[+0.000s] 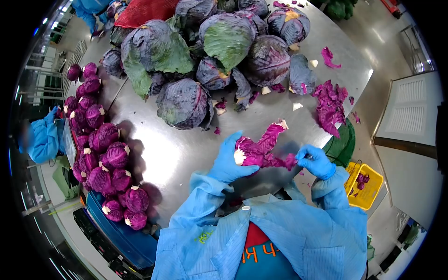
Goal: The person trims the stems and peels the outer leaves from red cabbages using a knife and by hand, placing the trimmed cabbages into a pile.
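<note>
In the head view, my left hand (229,161), in a blue glove, is wrapped round a purple red cabbage (248,150) with a pale cut stem end facing left. A loosened leaf with a whitish tip sticks up from its right side. My gloved right hand (315,161) pinches the end of another red cabbage leaf (284,162) that stretches out from the head toward the right. Both hands are above the near part of the steel table (172,149).
Untrimmed cabbages (184,102) with dark outer leaves pile at the back. Trimmed purple heads (100,179) line the left edge. Torn leaves (330,106) lie at the right edge, above a yellow basket (368,196). A person in blue (44,137) stands left.
</note>
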`<act>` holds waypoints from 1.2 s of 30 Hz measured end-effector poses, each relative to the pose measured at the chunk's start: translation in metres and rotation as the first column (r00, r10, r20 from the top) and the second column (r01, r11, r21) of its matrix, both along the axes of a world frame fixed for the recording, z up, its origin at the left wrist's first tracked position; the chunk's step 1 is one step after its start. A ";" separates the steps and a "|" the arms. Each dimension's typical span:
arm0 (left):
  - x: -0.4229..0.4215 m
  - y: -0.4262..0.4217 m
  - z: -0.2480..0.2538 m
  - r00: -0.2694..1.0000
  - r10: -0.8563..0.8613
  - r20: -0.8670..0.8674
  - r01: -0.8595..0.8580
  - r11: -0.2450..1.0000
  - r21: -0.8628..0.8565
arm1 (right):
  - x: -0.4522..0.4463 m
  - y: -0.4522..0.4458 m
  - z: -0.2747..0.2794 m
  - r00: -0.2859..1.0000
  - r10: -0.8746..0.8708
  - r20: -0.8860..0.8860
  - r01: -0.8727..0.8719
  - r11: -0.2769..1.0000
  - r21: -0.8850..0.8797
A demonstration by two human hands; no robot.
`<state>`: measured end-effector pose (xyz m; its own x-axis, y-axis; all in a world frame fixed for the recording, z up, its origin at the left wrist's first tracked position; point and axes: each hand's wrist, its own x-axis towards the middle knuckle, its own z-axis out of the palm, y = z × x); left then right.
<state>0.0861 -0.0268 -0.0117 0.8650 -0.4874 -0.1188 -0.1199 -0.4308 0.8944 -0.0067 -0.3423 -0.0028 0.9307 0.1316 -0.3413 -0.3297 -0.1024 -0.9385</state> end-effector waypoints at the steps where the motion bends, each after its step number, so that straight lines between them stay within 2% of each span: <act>1: 0.001 0.004 -0.001 1.000 -0.016 0.018 0.017 0.999 -0.044 | 0.002 -0.008 -0.005 0.995 -0.098 -0.019 0.098 0.995 -0.002; 2: 0.001 0.008 -0.001 1.000 -0.014 -0.011 0.014 0.999 -0.047 | 0.005 -0.017 -0.011 0.981 -0.193 -0.038 0.193 0.981 -0.005; 4: -0.002 0.018 0.003 0.998 -0.004 -0.070 0.000 0.999 -0.048 | 0.013 -0.041 -0.024 0.947 -0.250 0.201 0.313 0.859 -0.405; 5: -0.004 0.022 0.006 0.989 0.014 -0.148 -0.028 0.995 -0.095 | 0.017 -0.046 -0.042 0.810 -0.388 0.440 0.552 0.759 -0.346; 8: -0.007 0.027 0.010 0.962 0.038 -0.270 -0.091 0.978 -0.186 | 0.029 -0.005 0.013 0.736 -0.451 0.505 0.677 0.519 -0.522; 9: -0.008 0.029 0.008 0.949 0.036 -0.312 -0.113 0.967 -0.230 | 0.026 0.018 0.021 0.749 -0.504 0.430 0.646 0.699 -0.307; 10: -0.010 0.032 0.003 0.935 0.030 -0.353 -0.133 0.953 -0.272 | 0.015 0.033 0.019 0.880 -0.370 0.299 0.464 0.803 -0.373; 11: -0.010 0.034 0.002 0.919 0.019 -0.394 -0.154 0.937 -0.313 | 0.013 0.054 0.020 0.926 -0.239 0.293 0.334 0.880 -0.337; 12: -0.010 0.037 0.004 0.920 -0.010 -0.393 -0.129 0.936 -0.327 | 0.013 0.077 0.019 0.949 -0.183 0.258 0.248 0.937 -0.247; 13: -0.009 0.041 0.008 0.919 -0.036 -0.393 -0.108 0.934 -0.340 | 0.014 0.094 -0.001 0.940 -0.161 0.300 0.191 0.979 -0.074; 14: -0.011 0.047 0.013 0.917 -0.060 -0.394 -0.090 0.933 -0.350 | 0.016 0.101 -0.008 0.968 -0.023 0.249 0.066 0.984 -0.164; 15: -0.012 0.053 0.018 0.896 -0.085 -0.436 -0.087 0.929 -0.359 | 0.025 0.109 0.000 0.993 0.047 0.110 -0.025 0.981 -0.195; 16: -0.014 0.062 0.016 0.908 -0.088 -0.409 -0.056 0.943 -0.327 | 0.032 0.115 0.008 0.993 0.117 -0.034 -0.122 0.970 -0.212; 18: -0.018 0.077 0.009 0.930 -0.100 -0.355 0.005 0.966 -0.260 | 0.034 0.128 -0.013 0.985 0.108 0.132 -0.070 0.962 -0.264; 19: -0.024 0.074 0.010 0.949 -0.042 -0.312 -0.037 0.970 -0.242 | 0.034 0.133 -0.025 0.971 0.108 0.214 -0.043 0.957 -0.288; 22: -0.047 0.043 0.005 0.809 0.226 -0.543 -0.354 0.924 -0.144 | 0.039 0.133 -0.046 0.948 0.256 0.189 -0.133 0.859 -0.494; 23: -0.049 0.038 0.007 0.825 0.246 -0.509 -0.378 0.909 -0.173 | 0.043 0.130 -0.044 0.943 0.300 0.146 -0.190 0.842 -0.505; 26: -0.044 0.042 0.004 0.808 0.159 -0.567 -0.362 0.894 -0.265 | 0.052 0.125 -0.045 0.956 0.284 0.071 -0.181 0.766 -0.617; 29: -0.035 0.040 0.012 0.838 0.075 -0.541 -0.242 0.939 -0.245 | 0.066 0.113 -0.033 0.926 0.205 0.316 0.012 0.824 -0.567; 32: -0.025 0.037 0.013 0.854 0.005 -0.520 -0.111 0.979 -0.172 | 0.084 0.102 -0.013 0.937 0.137 0.322 0.067 0.833 -0.550; 33: -0.023 0.033 0.014 0.912 0.029 -0.408 -0.071 0.994 -0.088 | 0.087 0.101 -0.011 0.927 0.141 0.346 0.083 0.825 -0.559; 36: -0.036 0.030 0.032 0.958 0.253 -0.138 -0.230 0.960 0.162 | 0.084 0.098 0.006 0.937 0.159 0.311 0.074 0.781 -0.621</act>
